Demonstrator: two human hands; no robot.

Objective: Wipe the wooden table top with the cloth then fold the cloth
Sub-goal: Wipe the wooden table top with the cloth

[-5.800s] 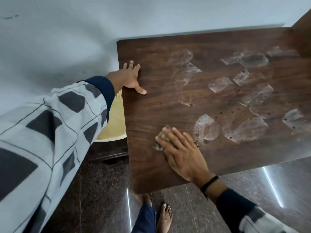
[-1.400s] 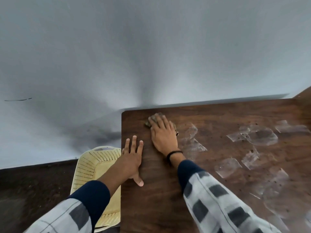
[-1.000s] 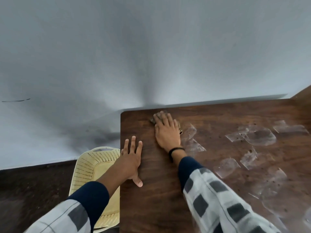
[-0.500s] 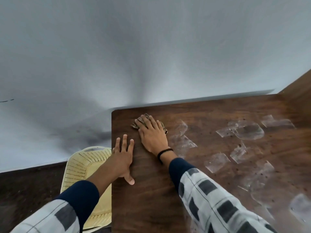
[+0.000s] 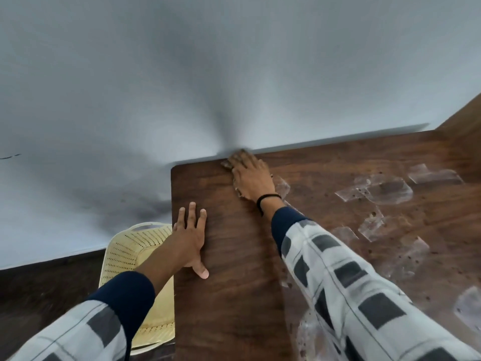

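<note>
The dark wooden table top (image 5: 229,295) fills the lower right of the head view, its back edge against the wall. My right hand (image 5: 251,175) lies flat on a small brownish cloth (image 5: 226,164) at the table's far edge, near the back left corner; only the cloth's edges show around the fingers and wrist. My left hand (image 5: 191,237) rests palm down on the table's left edge, fingers spread, holding nothing. Pale patches of old tape or residue (image 5: 377,188) mark the wood to the right of my right arm.
A pale yellow perforated plastic basket (image 5: 132,251) stands on the dark floor just left of the table, partly under my left arm. A grey-white wall (image 5: 234,74) runs right behind the table. A wooden panel (image 5: 466,118) rises at the far right.
My right hand has slid the cloth away from me and to the right, up to the table's back edge. My left hand has stayed on the left edge.
</note>
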